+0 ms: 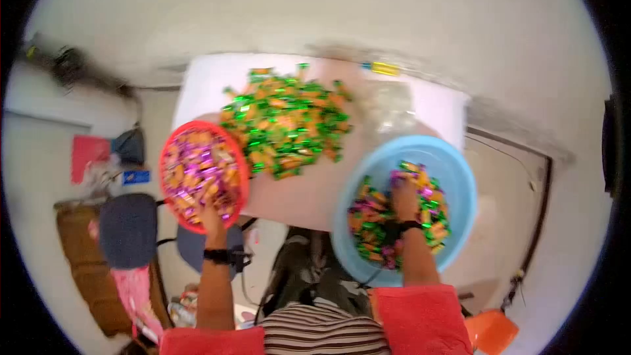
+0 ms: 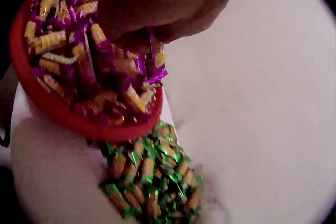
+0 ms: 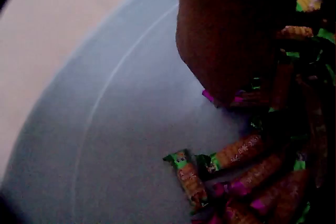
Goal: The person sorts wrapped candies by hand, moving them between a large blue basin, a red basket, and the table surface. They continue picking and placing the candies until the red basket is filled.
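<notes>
My left hand [image 1: 210, 213] is at the near side of a red basin [image 1: 243, 174] heaped with purple-and-yellow wrapped candies [image 1: 197, 161]. In the left wrist view its curled fingers [image 2: 163, 8] pinch a purple-wrapped candy [image 2: 158, 58] over the heap. My right hand [image 1: 405, 202] reaches down inside a light blue basin [image 1: 460, 190], among mixed green- and purple-wrapped candies [image 1: 374, 223]. Purple wrappers [image 3: 208, 96] show by its lower edge in the right wrist view. That hand's fingertips are hidden in dark shadow, so I cannot tell what they hold.
Between the basins a large pile of green-wrapped candies [image 1: 286, 121] covers part of the table [image 1: 282, 200]. A clear plastic bag [image 1: 391, 108] and a yellow packet [image 1: 384, 68] lie toward the back right. At left stands a dark chair [image 1: 128, 230].
</notes>
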Available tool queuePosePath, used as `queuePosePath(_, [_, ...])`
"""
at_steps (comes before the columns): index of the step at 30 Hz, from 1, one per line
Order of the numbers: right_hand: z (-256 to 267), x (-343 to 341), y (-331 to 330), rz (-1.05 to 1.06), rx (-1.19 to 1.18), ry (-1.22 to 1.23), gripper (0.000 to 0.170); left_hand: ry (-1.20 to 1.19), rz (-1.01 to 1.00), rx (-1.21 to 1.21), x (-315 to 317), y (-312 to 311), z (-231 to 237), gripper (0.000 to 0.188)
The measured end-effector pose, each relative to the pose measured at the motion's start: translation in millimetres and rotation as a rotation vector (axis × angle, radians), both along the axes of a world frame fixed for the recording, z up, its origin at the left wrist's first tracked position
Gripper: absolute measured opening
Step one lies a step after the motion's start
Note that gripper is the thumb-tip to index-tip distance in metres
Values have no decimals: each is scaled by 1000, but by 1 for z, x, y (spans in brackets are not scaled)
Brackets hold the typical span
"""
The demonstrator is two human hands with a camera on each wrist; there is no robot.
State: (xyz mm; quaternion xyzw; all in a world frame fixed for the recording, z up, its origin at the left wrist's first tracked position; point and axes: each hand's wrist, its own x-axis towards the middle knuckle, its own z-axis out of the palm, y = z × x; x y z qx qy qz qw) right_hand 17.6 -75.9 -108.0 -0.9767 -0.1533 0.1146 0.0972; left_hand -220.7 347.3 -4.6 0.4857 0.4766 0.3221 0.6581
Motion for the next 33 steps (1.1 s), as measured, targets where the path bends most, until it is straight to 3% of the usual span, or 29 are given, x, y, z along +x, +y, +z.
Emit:
queuePosePath(1, [2, -2, -1, 81, 27, -149, 22, -81, 138, -28, 4, 11, 2, 21])
queuePosePath(2, [-2, 2, 0, 82, -38, -48, 22, -4, 178, 100, 1, 20, 3, 24])
queuePosePath(3, [-7, 5, 1, 78, -117, 47, 23, 141, 204, 16, -16, 37, -14, 24])
queuePosePath(5, [-13, 5, 8, 17, -166, 44, 19, 415, 119, 123, -21, 41, -20, 23])
queuePosePath(7, [-25, 3, 10, -9, -117, 58, 17, 485, -50, 449, -43, 52, -50, 23])
queuePosePath(9, [-16, 0, 9, -57, -3, -15, 15, 542, -38, 451, -46, 48, -51, 28])
queuePosePath(11, [4, -5, 12, -99, -21, -19, 17, 863, 1, 863, -42, 29, -29, 31])
queuePosePath(13, [23, -7, 7, 3, 362, -278, 20, 759, 48, 878, -26, 1, -13, 32])
queuePosePath(15, [35, -17, -3, -62, 404, -177, 21, 513, -64, 876, -10, -31, -7, 29])
queuePosePath(17, [47, -26, -9, -383, 802, 206, 18, 354, -339, 845, 0, -66, -17, 27])
queuePosePath(18, [68, -31, -3, -370, 807, 205, 18, 489, -523, 686, -9, -90, -47, 26])
queuePosePath(19, [101, -41, 12, -434, 928, 348, 16, 438, -630, 388, 13, -119, -14, 24])
queuePosePath(21, [119, -64, 33, -513, 1126, 589, 14, 168, -878, 264, 34, -154, 19, 38])
queuePosePath(23, [128, -85, 53, -538, 1206, 771, 16, 103, -934, 180, 42, -175, 28, 43])
queuePosePath(25, [141, -103, 88, -533, 1205, 862, 18, 78, -975, -125, 43, -180, 48, 37])
queuePosePath(26, [142, -112, 114, -504, 1268, 946, 23, 173, -923, 91, 32, -168, 36, 32])
queuePosePath(27, [140, -118, 127, -489, 1326, 1029, 28, 176, -914, 97, 28, -156, 32, 32])
queuePosePath(29, [132, -119, 146, -350, 1258, 967, 29, 183, -611, -121, 15, -122, 24, 26])
queuePosePath(31, [133, -121, 159, -222, 1187, 897, 30, 190, -382, 388, -3, -58, 7, 23])
queuePosePath(32, [137, -118, 160, -134, 1096, 781, 29, 228, -245, 287, -22, -15, -23, 18])
queuePosePath(33, [138, -115, 159, -51, 1003, 664, 28, -62, 101, 47, -8, 7, 15, 16])
